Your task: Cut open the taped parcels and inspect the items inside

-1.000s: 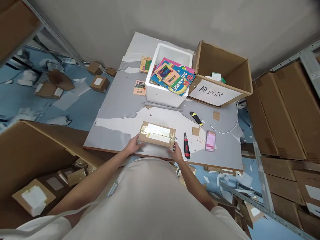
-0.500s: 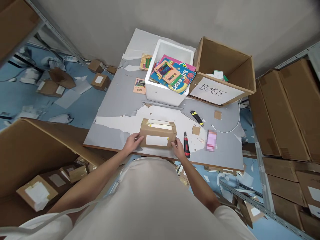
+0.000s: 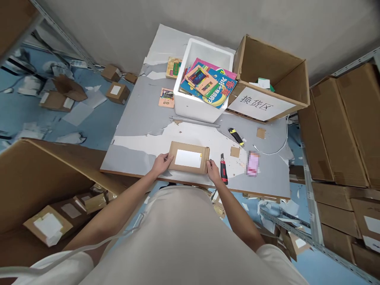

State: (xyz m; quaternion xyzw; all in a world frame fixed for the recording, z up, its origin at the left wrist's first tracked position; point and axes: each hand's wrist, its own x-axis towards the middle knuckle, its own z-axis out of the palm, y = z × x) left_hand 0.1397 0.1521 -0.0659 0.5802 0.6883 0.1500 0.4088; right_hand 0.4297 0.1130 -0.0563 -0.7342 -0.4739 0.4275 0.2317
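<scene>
A small brown cardboard box (image 3: 189, 158) with a white label facing up is at the front edge of the table. My left hand (image 3: 162, 164) grips its left end, thumb on top. At the right end my right hand (image 3: 213, 171) pinches the near corner. Just right of that hand lies a red and black utility knife (image 3: 223, 170), its blade end pointing away from me. A yellow and black utility knife (image 3: 236, 137) rests farther back, near a small square of cardboard (image 3: 235, 152).
Behind the box stand a white foam box (image 3: 197, 109) heaped with books (image 3: 208, 85) and an open carton (image 3: 271, 71) bearing a handwritten sign. A large open carton (image 3: 59, 146) with small boxes is at my left. Shelving with cartons (image 3: 341, 126) rises at right.
The cardboard box has tipped: its labelled side now faces up, and the taped side no longer shows. Both hands still hold its ends. The view has shifted slightly.
</scene>
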